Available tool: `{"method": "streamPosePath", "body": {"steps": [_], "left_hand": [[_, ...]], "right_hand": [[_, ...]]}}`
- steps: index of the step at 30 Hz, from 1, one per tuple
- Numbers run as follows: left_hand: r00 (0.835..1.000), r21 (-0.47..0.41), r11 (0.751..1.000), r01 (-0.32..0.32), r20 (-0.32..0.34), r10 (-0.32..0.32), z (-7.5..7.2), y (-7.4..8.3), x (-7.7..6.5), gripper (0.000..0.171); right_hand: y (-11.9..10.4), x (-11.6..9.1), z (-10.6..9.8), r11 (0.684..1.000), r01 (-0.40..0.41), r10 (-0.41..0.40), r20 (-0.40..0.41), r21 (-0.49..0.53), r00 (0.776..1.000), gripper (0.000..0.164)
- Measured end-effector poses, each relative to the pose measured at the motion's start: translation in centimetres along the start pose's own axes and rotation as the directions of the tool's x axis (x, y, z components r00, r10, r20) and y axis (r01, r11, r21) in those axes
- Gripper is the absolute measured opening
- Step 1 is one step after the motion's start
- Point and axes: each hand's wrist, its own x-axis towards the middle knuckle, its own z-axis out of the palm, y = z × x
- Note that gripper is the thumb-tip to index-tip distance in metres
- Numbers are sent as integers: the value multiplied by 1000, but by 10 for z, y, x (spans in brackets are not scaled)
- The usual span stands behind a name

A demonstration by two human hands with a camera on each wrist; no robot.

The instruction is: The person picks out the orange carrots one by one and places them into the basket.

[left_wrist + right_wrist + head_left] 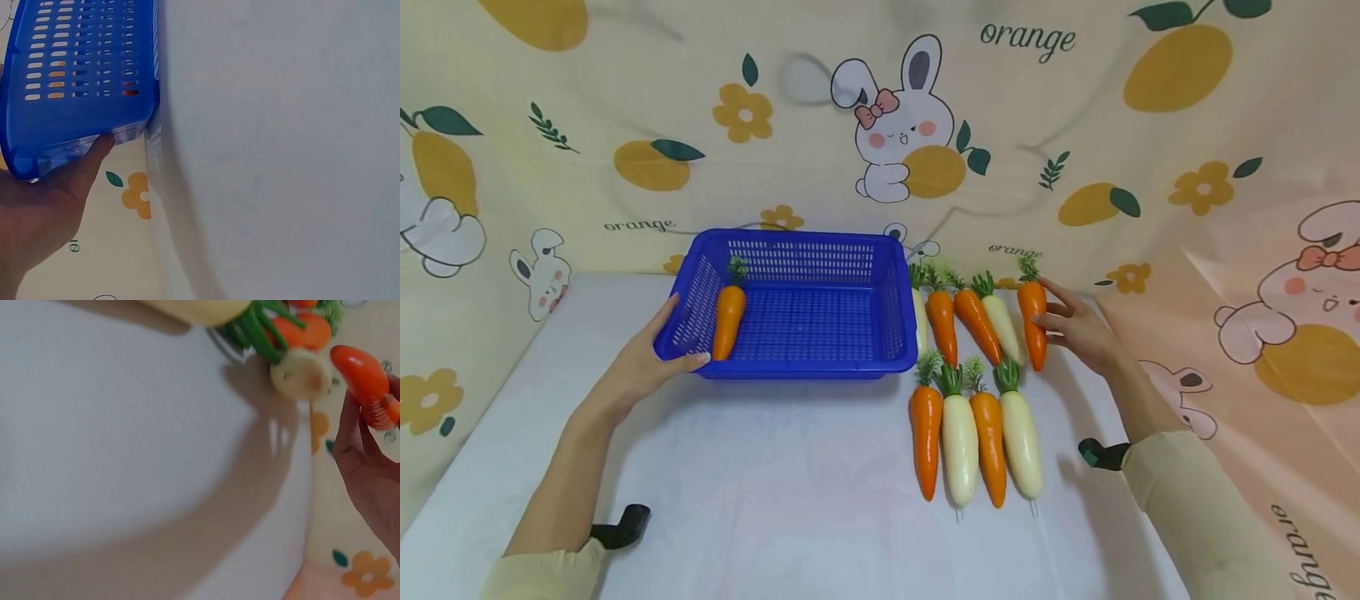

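On the left, my left hand grips the corner of a blue plastic basket, thumb on the front rim and fingers along the side. Slotted basket wall shows close up in the left wrist view. Inside the basket, at its left end, lies one orange carrot with a green top. To the right, my right hand pinches another carrot between thumb and fingers. The right wrist view shows that carrot's tip above the white table, pointing away from the palm.
Right of the basket, carrots and white radishes lie in a back row. A front row holds more carrots and radishes. A patterned cloth hangs behind the white table.
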Motion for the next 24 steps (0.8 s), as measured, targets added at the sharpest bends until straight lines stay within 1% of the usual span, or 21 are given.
{"method": "streamPosePath", "body": {"steps": [6,11,16,22,24], "left_hand": [[1000,4,1000,8,18,-8,2,4,1,110],[1000,-26,1000,-4,1,5,5,2,2,112],[1000,-35,999,-11,5,11,6,0,4,112],[1000,-45,999,-12,6,13,4,-3,4,111],[1000,-53,998,-15,4,15,4,-3,4,111]], "right_hand": [[-20,-4,20,998,58,-58,28,-5,998,71],[-38,-3,39,994,105,-106,46,17,993,69],[-58,-5,63,990,141,-140,67,-8,988,70],[-83,4,96,986,164,-162,92,-17,983,70],[-89,10,107,984,175,-172,106,-17,979,70]]}}
